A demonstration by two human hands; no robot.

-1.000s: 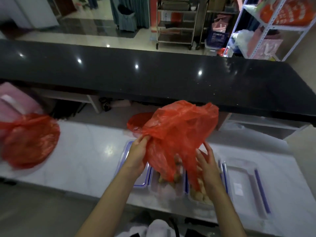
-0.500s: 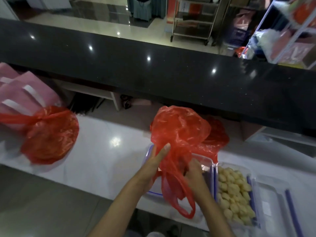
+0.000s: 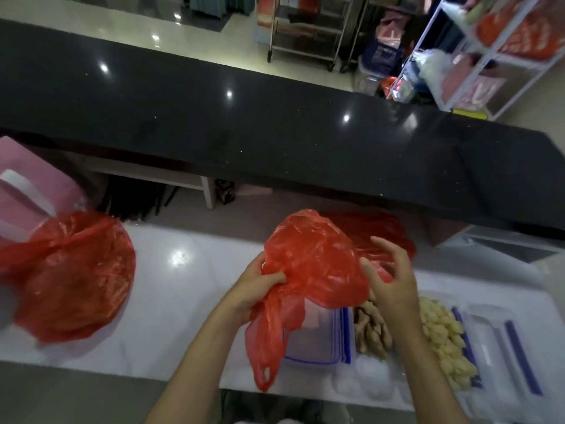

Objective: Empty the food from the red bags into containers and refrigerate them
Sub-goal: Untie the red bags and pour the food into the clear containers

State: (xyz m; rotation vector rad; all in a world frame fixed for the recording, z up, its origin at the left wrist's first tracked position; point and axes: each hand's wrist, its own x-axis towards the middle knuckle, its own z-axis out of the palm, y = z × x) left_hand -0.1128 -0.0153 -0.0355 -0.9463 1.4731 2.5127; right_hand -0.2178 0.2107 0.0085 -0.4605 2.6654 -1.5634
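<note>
An emptied, limp red bag [image 3: 312, 270] hangs over the white counter [image 3: 189, 301], bunched in my left hand [image 3: 260, 283]. My right hand [image 3: 389, 276] sits at the bag's right side, fingers spread and touching the plastic. Beneath them stand clear containers with blue trim: one [image 3: 318, 341] looks empty, one holds ginger roots [image 3: 371, 328], one holds pale round pieces [image 3: 443, 338]. A full, tied red bag [image 3: 70, 276] rests at the left. Another flattened red bag [image 3: 382, 231] lies behind my hands.
Loose container lids [image 3: 507, 347] lie at the far right of the counter. A pink bag [image 3: 33, 191] stands behind the full red bag. A raised black countertop [image 3: 275, 139] runs along the far side. Shelves and carts stand beyond it.
The food has dropped out of the red bag into the containers. My hands have lifted and gathered the limp bag, and my right hand has loosened its hold. The view has shifted left.
</note>
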